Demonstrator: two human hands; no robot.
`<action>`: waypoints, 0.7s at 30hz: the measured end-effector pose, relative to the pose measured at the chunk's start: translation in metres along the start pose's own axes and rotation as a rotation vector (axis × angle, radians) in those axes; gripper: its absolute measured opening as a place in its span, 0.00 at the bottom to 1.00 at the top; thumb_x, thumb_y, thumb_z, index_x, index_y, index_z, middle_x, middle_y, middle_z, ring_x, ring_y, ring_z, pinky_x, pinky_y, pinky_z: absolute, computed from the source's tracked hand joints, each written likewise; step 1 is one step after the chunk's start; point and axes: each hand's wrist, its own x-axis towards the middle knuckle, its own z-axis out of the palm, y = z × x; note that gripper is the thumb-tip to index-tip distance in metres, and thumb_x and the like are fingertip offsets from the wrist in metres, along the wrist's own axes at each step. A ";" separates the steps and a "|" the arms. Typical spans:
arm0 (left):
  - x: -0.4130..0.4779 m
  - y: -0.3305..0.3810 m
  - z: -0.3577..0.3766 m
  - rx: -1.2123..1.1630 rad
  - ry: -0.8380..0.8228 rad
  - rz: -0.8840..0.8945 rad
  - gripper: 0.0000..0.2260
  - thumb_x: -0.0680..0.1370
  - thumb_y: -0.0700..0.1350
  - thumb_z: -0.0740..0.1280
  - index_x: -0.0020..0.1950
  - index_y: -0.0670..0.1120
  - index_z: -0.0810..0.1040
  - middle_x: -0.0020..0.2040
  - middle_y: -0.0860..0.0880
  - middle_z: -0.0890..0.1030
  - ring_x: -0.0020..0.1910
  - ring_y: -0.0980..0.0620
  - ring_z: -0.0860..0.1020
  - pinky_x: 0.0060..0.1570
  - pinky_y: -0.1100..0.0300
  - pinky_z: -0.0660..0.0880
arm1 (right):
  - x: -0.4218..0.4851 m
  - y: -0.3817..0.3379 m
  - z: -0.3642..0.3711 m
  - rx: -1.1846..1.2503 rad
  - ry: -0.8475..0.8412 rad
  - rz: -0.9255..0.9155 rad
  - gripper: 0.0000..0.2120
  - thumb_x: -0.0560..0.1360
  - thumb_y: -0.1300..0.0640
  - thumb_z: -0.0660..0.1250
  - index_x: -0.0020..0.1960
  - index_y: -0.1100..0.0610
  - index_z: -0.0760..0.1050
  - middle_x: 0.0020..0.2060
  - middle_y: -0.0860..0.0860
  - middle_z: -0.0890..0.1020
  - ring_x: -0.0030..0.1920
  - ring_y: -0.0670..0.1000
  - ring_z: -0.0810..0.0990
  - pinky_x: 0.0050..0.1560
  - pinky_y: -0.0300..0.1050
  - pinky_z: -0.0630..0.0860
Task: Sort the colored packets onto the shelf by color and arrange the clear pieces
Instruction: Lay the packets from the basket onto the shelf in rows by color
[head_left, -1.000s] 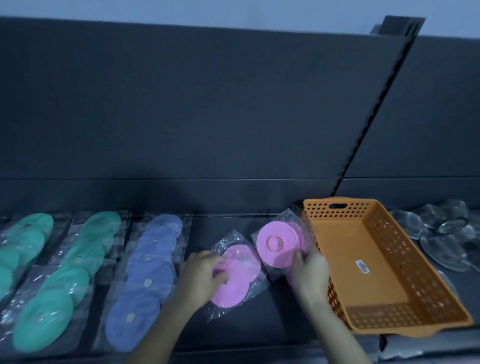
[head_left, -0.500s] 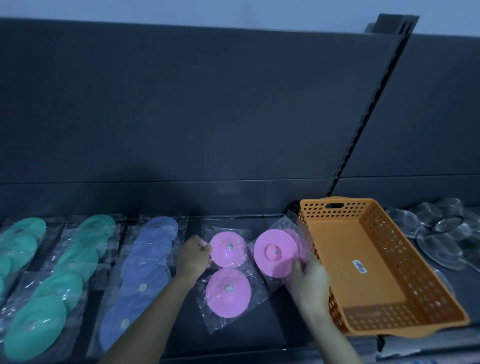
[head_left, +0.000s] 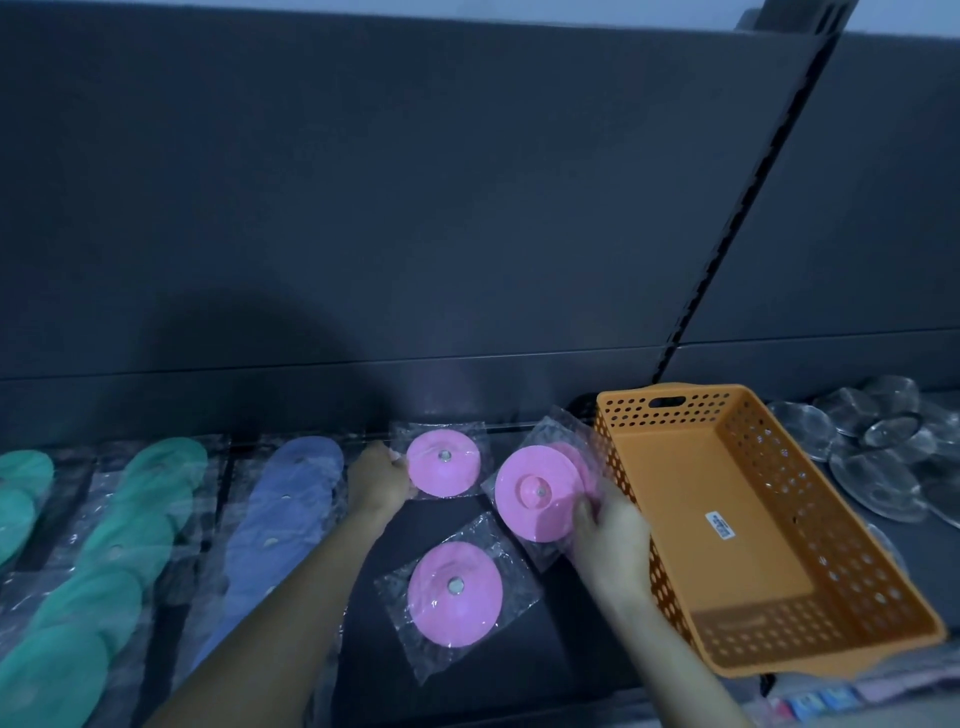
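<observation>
Pinching the rear pink packet, left hand; right hand round a pink stack beside the orange basket.

Both arms extended; left hand pinches rear packet, right hand grips tilted packet.

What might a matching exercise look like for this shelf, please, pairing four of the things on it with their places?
Things:
1. green packets
2. blue packets
3. orange basket
4. clear pieces

Places:
a. at the right end of the shelf
b. at the left end of the shelf
c. between the pink packets and the clear pieces
d. between the green packets and the pink packets

Pairs: 1-b, 2-d, 3-c, 4-a
</observation>
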 end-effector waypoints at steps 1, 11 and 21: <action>0.000 0.001 -0.001 0.031 -0.013 0.010 0.06 0.79 0.39 0.58 0.45 0.37 0.71 0.41 0.41 0.80 0.32 0.51 0.78 0.23 0.66 0.70 | -0.001 -0.001 0.000 0.001 -0.004 -0.005 0.13 0.79 0.65 0.57 0.58 0.71 0.74 0.54 0.64 0.79 0.55 0.60 0.77 0.44 0.41 0.63; -0.056 -0.011 -0.005 0.472 -0.013 0.463 0.18 0.75 0.50 0.67 0.59 0.40 0.72 0.55 0.42 0.74 0.55 0.44 0.73 0.49 0.56 0.71 | -0.020 -0.023 -0.014 0.031 -0.074 0.000 0.13 0.79 0.68 0.56 0.59 0.75 0.71 0.57 0.68 0.77 0.58 0.63 0.75 0.55 0.47 0.66; -0.091 -0.024 -0.018 0.602 -0.468 0.243 0.22 0.62 0.48 0.77 0.41 0.48 0.64 0.44 0.51 0.76 0.43 0.49 0.76 0.35 0.58 0.68 | -0.040 -0.044 -0.032 0.108 -0.134 0.041 0.15 0.79 0.69 0.54 0.63 0.75 0.67 0.62 0.68 0.73 0.62 0.61 0.73 0.57 0.45 0.64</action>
